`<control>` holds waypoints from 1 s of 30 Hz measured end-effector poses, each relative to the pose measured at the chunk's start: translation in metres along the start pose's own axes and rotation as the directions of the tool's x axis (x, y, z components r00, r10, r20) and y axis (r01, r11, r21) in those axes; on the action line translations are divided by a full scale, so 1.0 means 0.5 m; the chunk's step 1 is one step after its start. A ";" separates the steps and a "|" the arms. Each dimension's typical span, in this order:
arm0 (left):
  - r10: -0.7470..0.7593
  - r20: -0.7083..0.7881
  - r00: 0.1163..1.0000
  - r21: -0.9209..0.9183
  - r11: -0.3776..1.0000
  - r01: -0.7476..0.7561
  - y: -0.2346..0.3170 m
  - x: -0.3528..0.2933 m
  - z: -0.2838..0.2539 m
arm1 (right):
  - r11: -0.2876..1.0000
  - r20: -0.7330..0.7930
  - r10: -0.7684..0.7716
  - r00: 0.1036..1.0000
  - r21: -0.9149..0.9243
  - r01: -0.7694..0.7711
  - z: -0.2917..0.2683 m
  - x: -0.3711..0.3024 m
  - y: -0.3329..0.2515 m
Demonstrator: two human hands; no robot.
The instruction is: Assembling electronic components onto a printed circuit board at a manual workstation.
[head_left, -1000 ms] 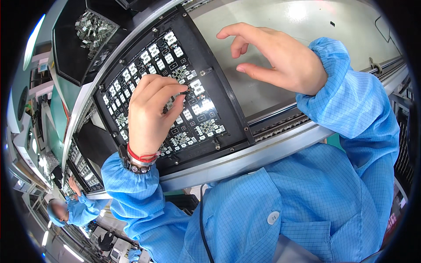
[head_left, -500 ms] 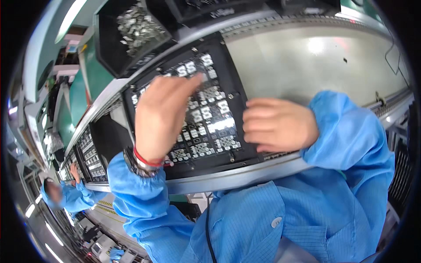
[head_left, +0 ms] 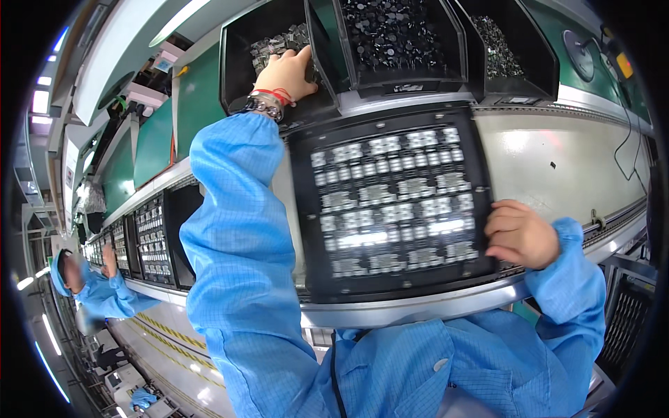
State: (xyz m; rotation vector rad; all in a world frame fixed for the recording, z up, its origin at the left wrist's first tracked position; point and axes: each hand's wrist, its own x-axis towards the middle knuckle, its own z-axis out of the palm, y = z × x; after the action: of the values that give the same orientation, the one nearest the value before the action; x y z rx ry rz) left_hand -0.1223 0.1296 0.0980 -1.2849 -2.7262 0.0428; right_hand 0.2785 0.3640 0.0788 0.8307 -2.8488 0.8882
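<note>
My left hand (head_left: 287,75) reaches into a black bin (head_left: 242,28) of small silvery metal pieces (head_left: 279,42) at the far left. Its thumb and forefinger are spread apart, and no piece shows in them; some fingertips are hidden among the pieces. In front of me lies a square black tray (head_left: 369,288) set with rows of small silvery parts (head_left: 383,167). The curled fingers of my right hand (head_left: 523,233), held close together, are against the tray's right edge.
Beside the first bin stand a black bin of dark round pieces (head_left: 390,35) and a bin of small mixed pieces (head_left: 498,49). The tray sits on a conveyor line (head_left: 523,153) with a metal front rail (head_left: 418,305). More loaded trays (head_left: 152,237) and a co-worker (head_left: 104,289) are at left.
My left hand has gone from above the tray to the far-left bin. The view has shifted, showing more of the bins and the whole tray. My right hand stays by the tray's right edge.
</note>
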 end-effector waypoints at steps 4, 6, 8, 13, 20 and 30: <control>0.095 -0.060 0.994 0.212 0.974 -0.080 -0.146 -0.043 0.029 | 0.958 -0.075 0.280 0.957 -0.048 -0.284 0.010 -0.003 -0.021; 0.122 -0.131 0.984 0.107 0.988 -0.108 -0.202 -0.057 0.055 | 0.893 -0.160 0.415 0.896 -0.113 -0.435 0.055 -0.024 -0.044; 0.067 -0.100 0.993 0.056 0.997 -0.061 -0.229 -0.069 0.086 | 0.841 -0.214 0.468 0.858 -0.191 -0.506 0.078 -0.032 -0.019; -0.091 -0.257 0.962 -0.314 0.950 0.005 -0.315 -0.138 0.081 | 0.761 -0.310 0.559 0.769 -0.177 -0.625 0.117 -0.012 -0.006; -0.226 0.267 0.937 -0.747 -0.663 0.053 -0.444 -0.211 -0.022 | 0.770 -0.376 0.543 0.751 -0.135 -0.624 0.110 0.036 -0.072; -0.440 0.348 0.828 -0.545 -0.813 -0.203 -0.346 -0.230 -0.097 | 0.774 -0.383 0.490 0.783 -0.222 -0.593 0.113 0.036 -0.074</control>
State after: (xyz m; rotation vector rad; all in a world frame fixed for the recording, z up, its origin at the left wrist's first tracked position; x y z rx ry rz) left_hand -0.1761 -0.0706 0.1482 0.1650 -1.2053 -3.3638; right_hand 0.2883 0.2995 0.0542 -0.1949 -2.8501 0.4667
